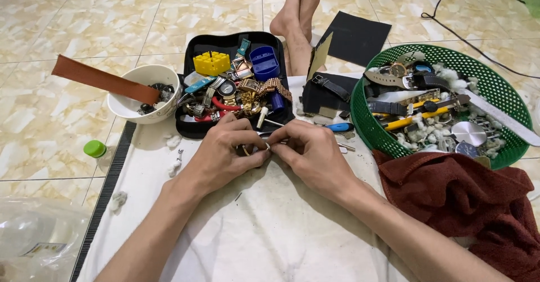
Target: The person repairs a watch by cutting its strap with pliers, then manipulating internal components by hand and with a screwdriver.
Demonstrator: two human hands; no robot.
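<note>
- The floor (84, 28) is glossy cream tile with tan marbling; a white cloth (264, 231) is spread over it and takes up the lower middle of the view.
- A dark ribbed strip (104, 195) runs along the cloth's edge at 8 o'clock, with crumpled clear plastic (31, 237) beyond it at the bottom corner.
- At 9 o'clock a small bottle with a green cap (95, 148) stands on the tile.
- At 10 o'clock sits a white bowl (135, 110) of small dark parts, a brown strap (104, 79) lying across its rim.
- At 12 o'clock an open black case (188, 127) holds a jumble: a yellow block (211, 63), a blue cup (264, 62), gold watch bands and tools.
- Bare feet (295, 17) stretch out beyond the case, next to a black sheet (357, 37).
- At 2 o'clock a green basket (506, 99) holds watches, straps, a yellow-handled tool and white fluff; black cables (450, 31) trail over the tile behind it.
- At 4 o'clock a dark red towel (478, 203) is bunched on the cloth.
- The left hand (222, 155) and right hand (312, 155) meet at the centre, just below the case, fingertips pinched tight together.
- Between them is a small ring (266, 145), silvery and thin, mostly hidden by the fingers; both hands grip it, touching each other, just above the cloth.
</note>
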